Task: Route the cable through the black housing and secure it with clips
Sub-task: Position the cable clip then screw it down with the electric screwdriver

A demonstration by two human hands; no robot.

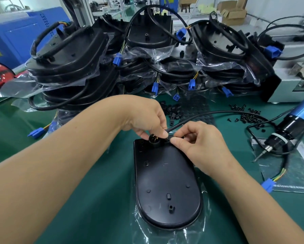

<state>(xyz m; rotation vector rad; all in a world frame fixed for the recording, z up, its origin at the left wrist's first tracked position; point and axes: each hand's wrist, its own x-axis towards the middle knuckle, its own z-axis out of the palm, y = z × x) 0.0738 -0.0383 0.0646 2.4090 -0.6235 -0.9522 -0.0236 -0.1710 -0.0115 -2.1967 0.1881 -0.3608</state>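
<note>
A black oval housing (pixel 165 184) lies flat on the green mat in front of me, on a clear plastic bag. At its far end is a round port with thin coloured wires showing. My left hand (pixel 146 117) pinches the black cable (pixel 209 113) where it enters that far end. My right hand (pixel 198 140) pinches a small black clip against the cable beside the port; the clip is mostly hidden by my fingertips. The cable runs off to the right and loops back to a blue connector (pixel 268 184).
Stacks of bagged black housings (pixel 68 55) with cables and blue plugs fill the back of the bench. Loose black clips (pixel 172 110) and screws (pixel 246 115) lie beyond my hands. A blue electric screwdriver (pixel 292 125) rests at the right, a grey box (pixel 288 85) behind it.
</note>
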